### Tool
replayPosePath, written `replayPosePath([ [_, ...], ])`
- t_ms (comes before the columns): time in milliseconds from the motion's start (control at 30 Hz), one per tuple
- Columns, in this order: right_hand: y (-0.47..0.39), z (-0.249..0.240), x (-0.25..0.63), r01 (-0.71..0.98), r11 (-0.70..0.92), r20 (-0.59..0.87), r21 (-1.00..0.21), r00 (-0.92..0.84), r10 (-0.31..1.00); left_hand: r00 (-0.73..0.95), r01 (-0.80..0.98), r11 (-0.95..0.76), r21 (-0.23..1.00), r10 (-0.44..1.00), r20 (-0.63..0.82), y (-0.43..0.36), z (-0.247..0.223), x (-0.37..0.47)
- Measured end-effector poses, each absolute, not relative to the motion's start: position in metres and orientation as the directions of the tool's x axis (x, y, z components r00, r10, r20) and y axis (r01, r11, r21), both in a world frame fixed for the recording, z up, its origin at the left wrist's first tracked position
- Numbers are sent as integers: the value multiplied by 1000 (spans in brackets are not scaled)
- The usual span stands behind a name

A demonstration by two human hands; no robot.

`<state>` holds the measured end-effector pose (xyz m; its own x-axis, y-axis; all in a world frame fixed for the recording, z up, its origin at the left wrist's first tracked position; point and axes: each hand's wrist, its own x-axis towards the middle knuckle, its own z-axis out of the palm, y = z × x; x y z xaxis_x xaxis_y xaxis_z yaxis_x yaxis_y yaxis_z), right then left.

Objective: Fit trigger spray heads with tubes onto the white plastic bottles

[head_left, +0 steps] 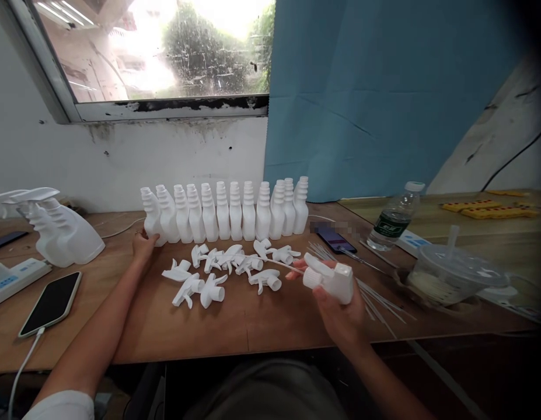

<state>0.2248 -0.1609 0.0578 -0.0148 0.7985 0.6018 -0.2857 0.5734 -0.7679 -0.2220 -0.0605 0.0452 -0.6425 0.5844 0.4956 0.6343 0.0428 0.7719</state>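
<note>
My left hand (145,242) reaches out to the left end of a row of white bottles (222,213). Its thumb and fingers grip the lower part of the leftmost bottle (151,214), which stands upright without a head. In my right hand (340,318) is a white trigger sprayer head (335,280), lying on its side above the table. A thin dip tube (279,263) sticks out of its collar toward the left. Several loose trigger sprayer heads (213,289) lie between my hands. Loose thin tubes (379,303) are spread under and beside my right hand.
At the left stand white spray bottles with heads (66,230), a power strip (20,280) and a charging phone (51,303). On the right are another phone (335,239), a water bottle (395,219) and a lidded plastic cup (449,274). The wooden table (200,335) ends close to my body.
</note>
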Motion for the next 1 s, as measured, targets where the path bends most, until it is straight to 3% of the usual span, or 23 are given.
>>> replayPosePath([
  [167,-159,64,225,-383,552,586,-741,33,810,-582,764,-7,645,423,694,-83,54,-248],
  [333,-158,70,225,-466,541,573,-700,85,815,-252,933,-161,322,346,904,-101,69,-241],
  [467,-160,71,223,-464,561,576,-685,126,808,-37,958,-255,127,331,943,-104,73,-219],
  [667,-157,70,221,-453,552,584,-700,82,807,117,948,-318,-23,281,953,-105,76,-196],
  [867,-156,66,222,-438,491,566,-753,-49,823,208,898,-434,-70,278,938,-130,91,-149],
  [933,-157,71,223,-407,468,555,-784,-123,823,219,863,-505,-12,353,910,-149,95,-119],
  [1000,-157,83,223,-353,459,541,-815,-181,821,177,808,-573,136,456,872,-168,95,-87],
])
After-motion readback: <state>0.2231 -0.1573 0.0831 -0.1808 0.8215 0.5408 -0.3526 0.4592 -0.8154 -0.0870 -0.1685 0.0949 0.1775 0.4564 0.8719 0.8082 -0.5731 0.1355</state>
